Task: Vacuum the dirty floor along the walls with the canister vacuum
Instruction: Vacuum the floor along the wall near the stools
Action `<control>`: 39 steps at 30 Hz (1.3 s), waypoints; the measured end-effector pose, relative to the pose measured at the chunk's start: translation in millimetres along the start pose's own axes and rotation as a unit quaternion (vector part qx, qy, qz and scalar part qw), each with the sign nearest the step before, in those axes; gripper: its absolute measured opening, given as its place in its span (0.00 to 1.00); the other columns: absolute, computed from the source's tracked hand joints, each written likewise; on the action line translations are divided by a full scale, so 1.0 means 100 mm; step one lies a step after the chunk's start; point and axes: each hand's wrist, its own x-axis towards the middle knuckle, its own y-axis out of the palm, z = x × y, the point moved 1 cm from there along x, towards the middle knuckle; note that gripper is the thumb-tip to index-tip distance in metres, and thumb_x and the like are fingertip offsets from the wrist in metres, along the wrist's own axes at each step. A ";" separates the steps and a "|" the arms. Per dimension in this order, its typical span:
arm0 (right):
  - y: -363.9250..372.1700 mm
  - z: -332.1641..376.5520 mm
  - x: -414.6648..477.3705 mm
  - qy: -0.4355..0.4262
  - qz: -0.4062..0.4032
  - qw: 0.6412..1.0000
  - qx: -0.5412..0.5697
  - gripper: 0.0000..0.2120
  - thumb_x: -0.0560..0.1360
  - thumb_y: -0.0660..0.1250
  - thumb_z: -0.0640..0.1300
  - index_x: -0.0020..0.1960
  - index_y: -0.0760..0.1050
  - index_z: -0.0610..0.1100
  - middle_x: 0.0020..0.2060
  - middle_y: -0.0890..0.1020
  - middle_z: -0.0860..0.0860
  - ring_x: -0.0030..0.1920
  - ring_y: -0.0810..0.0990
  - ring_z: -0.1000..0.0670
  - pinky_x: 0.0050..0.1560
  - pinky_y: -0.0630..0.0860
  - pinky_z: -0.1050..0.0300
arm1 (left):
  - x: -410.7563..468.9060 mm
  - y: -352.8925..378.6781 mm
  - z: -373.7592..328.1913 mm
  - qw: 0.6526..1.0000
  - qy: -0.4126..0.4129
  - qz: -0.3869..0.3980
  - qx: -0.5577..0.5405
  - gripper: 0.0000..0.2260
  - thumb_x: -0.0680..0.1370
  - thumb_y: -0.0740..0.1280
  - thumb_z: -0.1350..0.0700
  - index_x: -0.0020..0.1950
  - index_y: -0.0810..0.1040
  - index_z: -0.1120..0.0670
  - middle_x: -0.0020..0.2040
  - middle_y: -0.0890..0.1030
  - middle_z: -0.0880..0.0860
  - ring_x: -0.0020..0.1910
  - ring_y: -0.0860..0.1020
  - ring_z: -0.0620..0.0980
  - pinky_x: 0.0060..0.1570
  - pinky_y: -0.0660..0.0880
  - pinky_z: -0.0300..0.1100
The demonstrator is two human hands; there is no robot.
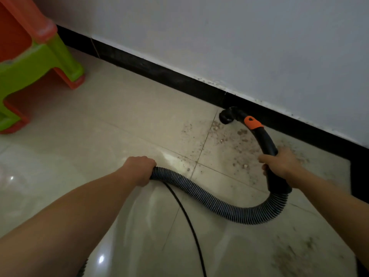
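Pale tiled floor [99, 120] meets black skirting [159, 73]. Ribbed hose [209, 202] loops between both hands: fingers of the left hand [139, 169] curl round it, those of the right hand [283, 164] round the curved wand [267, 142], whose nozzle [226, 117] sits against the skirting. Suction pass underway, seemingly — next, draw it through the grit [237, 144] nearby.

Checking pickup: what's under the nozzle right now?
The nozzle is down at the tile floor by the baseboard; grit lies scattered beside it. Anything directly beneath its mouth is covered.
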 end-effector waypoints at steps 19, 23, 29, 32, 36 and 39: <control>0.21 -0.30 -0.40 0.013 0.038 0.989 0.144 0.15 0.74 0.72 0.39 0.57 0.74 0.35 0.36 0.82 0.39 0.34 0.80 0.41 0.41 0.81 0.45 | -1.01 -0.42 0.19 0.995 -0.097 -0.003 0.008 0.13 0.73 0.66 0.56 0.56 0.73 0.48 0.45 0.73 0.48 0.47 0.77 0.50 0.42 0.71 0.42; -0.10 -0.53 -0.48 0.017 0.063 0.989 0.130 0.12 0.73 0.71 0.36 0.53 0.75 0.33 0.31 0.81 0.40 0.29 0.79 0.43 0.31 0.79 0.52 | -1.03 -0.52 -0.11 0.998 -0.069 -0.004 0.008 0.14 0.71 0.67 0.57 0.56 0.74 0.49 0.46 0.76 0.49 0.48 0.78 0.51 0.42 0.72 0.43; 0.05 -0.37 -0.53 -0.054 0.051 0.993 0.089 0.09 0.71 0.72 0.39 0.48 0.75 0.40 0.32 0.83 0.41 0.31 0.81 0.44 0.41 0.82 0.45 | -1.14 -0.45 -0.28 0.997 -0.069 -0.001 0.034 0.14 0.73 0.67 0.57 0.58 0.73 0.50 0.50 0.78 0.51 0.49 0.78 0.51 0.45 0.74 0.42; 0.16 -0.26 -0.51 -0.062 0.075 0.990 0.099 0.09 0.70 0.73 0.39 0.48 0.76 0.39 0.31 0.83 0.43 0.30 0.81 0.45 0.39 0.82 0.48 | -1.26 -0.38 -0.14 0.996 -0.088 -0.001 0.032 0.13 0.73 0.67 0.56 0.56 0.74 0.50 0.45 0.75 0.49 0.44 0.76 0.50 0.42 0.73 0.42; 0.32 -0.10 -0.52 -0.074 0.095 0.988 0.095 0.11 0.70 0.73 0.39 0.50 0.76 0.38 0.32 0.83 0.42 0.31 0.82 0.45 0.38 0.82 0.49 | -1.46 -0.21 0.04 0.993 -0.113 0.020 0.029 0.12 0.72 0.66 0.56 0.55 0.73 0.49 0.43 0.73 0.47 0.42 0.74 0.49 0.41 0.71 0.41; 0.48 0.01 -0.59 -0.096 0.142 0.982 0.080 0.11 0.70 0.73 0.39 0.50 0.75 0.40 0.31 0.83 0.43 0.28 0.81 0.46 0.34 0.81 0.51 | -1.58 -0.14 0.14 0.991 -0.130 0.030 0.022 0.11 0.72 0.66 0.56 0.53 0.72 0.49 0.43 0.73 0.47 0.43 0.74 0.49 0.41 0.71 0.42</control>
